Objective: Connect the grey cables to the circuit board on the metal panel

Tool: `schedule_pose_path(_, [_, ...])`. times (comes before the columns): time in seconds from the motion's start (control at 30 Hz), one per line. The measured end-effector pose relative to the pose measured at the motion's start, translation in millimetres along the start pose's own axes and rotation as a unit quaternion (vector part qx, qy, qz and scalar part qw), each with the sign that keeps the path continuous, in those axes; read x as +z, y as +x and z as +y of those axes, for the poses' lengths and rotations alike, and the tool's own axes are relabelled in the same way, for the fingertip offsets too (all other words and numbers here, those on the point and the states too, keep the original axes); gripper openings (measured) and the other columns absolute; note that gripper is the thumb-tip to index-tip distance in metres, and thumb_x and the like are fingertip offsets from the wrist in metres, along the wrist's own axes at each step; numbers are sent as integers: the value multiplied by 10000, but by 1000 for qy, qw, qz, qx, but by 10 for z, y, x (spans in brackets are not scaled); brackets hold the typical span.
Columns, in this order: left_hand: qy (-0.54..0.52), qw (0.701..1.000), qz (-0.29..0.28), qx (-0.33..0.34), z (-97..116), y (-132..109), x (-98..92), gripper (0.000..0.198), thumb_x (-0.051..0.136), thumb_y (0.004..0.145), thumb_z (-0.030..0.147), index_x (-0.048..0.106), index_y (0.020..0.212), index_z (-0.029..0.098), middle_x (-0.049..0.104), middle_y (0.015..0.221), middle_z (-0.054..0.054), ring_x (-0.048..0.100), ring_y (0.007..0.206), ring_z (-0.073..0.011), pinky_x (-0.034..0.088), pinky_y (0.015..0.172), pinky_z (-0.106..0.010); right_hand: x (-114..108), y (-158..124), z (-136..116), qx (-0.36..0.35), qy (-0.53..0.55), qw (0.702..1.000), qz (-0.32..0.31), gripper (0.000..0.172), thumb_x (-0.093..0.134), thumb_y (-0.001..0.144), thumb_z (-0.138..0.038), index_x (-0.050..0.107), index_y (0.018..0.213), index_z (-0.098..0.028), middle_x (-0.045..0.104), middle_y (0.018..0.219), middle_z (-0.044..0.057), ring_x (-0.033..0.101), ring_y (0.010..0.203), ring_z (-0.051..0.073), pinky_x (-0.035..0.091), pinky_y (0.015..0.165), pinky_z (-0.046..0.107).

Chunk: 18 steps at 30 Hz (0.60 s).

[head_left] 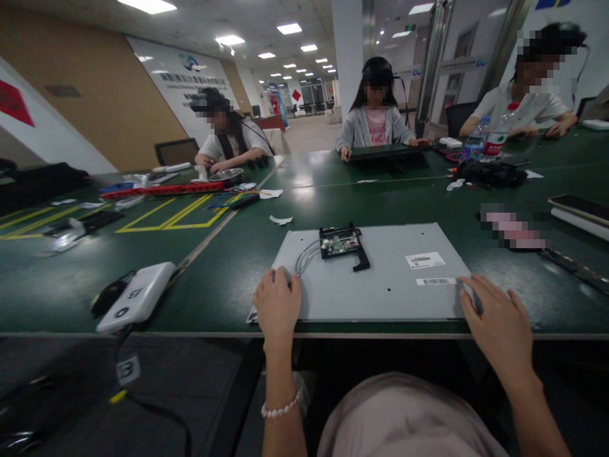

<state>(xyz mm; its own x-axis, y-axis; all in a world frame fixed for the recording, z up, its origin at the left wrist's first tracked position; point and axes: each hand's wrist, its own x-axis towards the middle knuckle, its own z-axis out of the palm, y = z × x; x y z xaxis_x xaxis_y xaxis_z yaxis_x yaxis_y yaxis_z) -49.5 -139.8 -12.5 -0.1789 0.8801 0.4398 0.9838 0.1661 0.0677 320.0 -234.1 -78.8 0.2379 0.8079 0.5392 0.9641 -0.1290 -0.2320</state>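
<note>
A flat grey panel [361, 298] lies on the green table in front of me, with two white labels near its right side. On its upper middle rests a small circuit board in a black frame [340, 244]. Thin grey cables [307, 256] loop from the frame toward my left hand. My left hand [278, 304] is closed at the panel's left edge, fingers curled. At the right edge my right hand [499, 320] grips with thumb and fingers bent around the side. A small grey piece shows at the fingers of each hand; I cannot make out what it is.
A white power bank [137, 297] with a cable lies left, beside a black object. A phone [580, 212] and a strap lie right. Bottles [497, 136] stand farther back. Three people sit across the table; the middle one holds a dark panel [387, 152].
</note>
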Motion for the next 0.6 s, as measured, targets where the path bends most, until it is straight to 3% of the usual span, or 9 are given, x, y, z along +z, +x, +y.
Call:
schedule_pose_path(0.43, [-4, 1000, 4, 3, -8, -12, 8, 360, 421, 955, 347, 618, 1181, 147, 579, 1243, -179, 576, 1094, -316, 436, 918, -443, -62, 27, 25, -2, 0, 999, -35, 447, 337, 962, -424, 577, 1260, -192, 588, 1338, 164, 527, 1248, 340, 291, 1067, 644])
schedule_pose_path(0.6, [-9, 1000, 6, 1, -5, -15, 10, 359, 419, 956, 346, 609, 1192, 153, 577, 1249, -178, 575, 1102, -308, 430, 926, -439, -203, 401, 61, -28, 18, 998, -61, 511, 374, 951, -469, 503, 1356, -187, 548, 1384, 176, 450, 1317, 397, 308, 1047, 676])
